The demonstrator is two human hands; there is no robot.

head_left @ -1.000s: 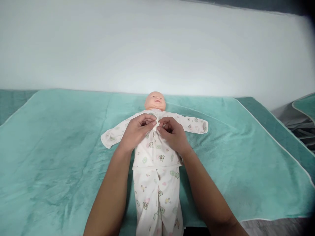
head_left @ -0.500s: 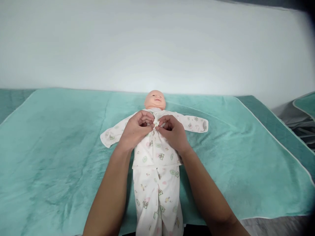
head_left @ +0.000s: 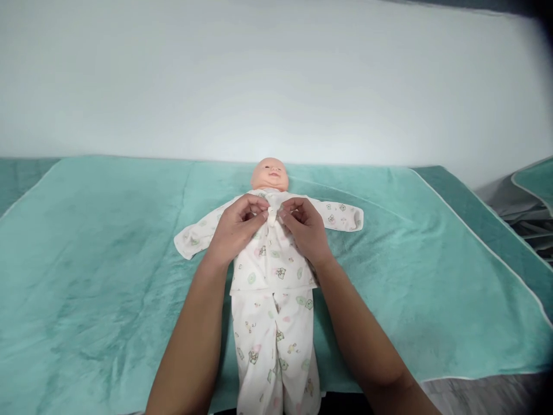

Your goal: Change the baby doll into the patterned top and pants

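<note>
A baby doll [head_left: 270, 173] lies on its back, head away from me, arms spread to both sides. It wears a white printed shirt [head_left: 276, 271] and matching trousers [head_left: 254, 340]. Over the doll's chest, my left hand [head_left: 240, 225] pinches the shirt's front edge between thumb and fingertips. My right hand [head_left: 305, 227], also closed in a pinch, grips the front edge just opposite. A small piece of the shirt's front stands up between my fingertips. Whether a button is in my fingers is too small to make out.
A teal towel [head_left: 108, 271] with a white edge covers the surface under the doll. Behind it rises a plain white wall [head_left: 276, 80]. At the far right another teal cloth [head_left: 538, 181] hangs over something grey.
My fingertips have moved slightly apart at the shirt's front, the right thumb and fingers shifting upward. The whole view has drifted a little, and the doll lies as before.
</note>
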